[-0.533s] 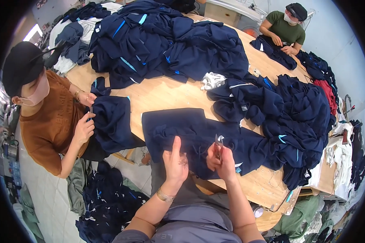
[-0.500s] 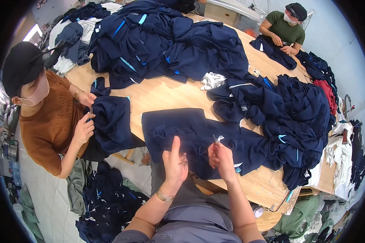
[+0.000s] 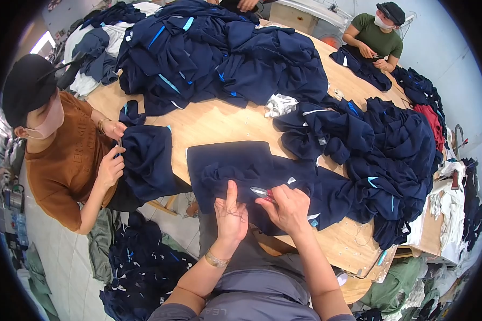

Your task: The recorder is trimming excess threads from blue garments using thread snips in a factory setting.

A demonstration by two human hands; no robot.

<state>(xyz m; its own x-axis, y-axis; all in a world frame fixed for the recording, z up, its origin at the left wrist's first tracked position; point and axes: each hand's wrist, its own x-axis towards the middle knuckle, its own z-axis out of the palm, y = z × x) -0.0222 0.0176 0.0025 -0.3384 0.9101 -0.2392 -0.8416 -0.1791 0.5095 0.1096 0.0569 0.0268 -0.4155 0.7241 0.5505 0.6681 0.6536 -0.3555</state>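
Note:
A dark navy garment lies spread over the near edge of the wooden table in front of me. My right hand is closed around small thread snips with red handles; their pale blades point left over the cloth. Just left of the blades is my left hand, thumb upright and fingers curled, with thin dark threads caught across the fingers. The cloth lies beneath both hands. A small white tag shows on the garment beyond my right hand.
Large navy garment piles stand at the far side and right of the table. A white crumpled cloth lies between them. Co-workers handle navy cloth at left and far right. More garments cover the floor.
My right hand has moved slightly and turned, bringing the snips' blades to the left, near my left thumb. My left hand has hardly moved. Another person's hand appears at the far edge.

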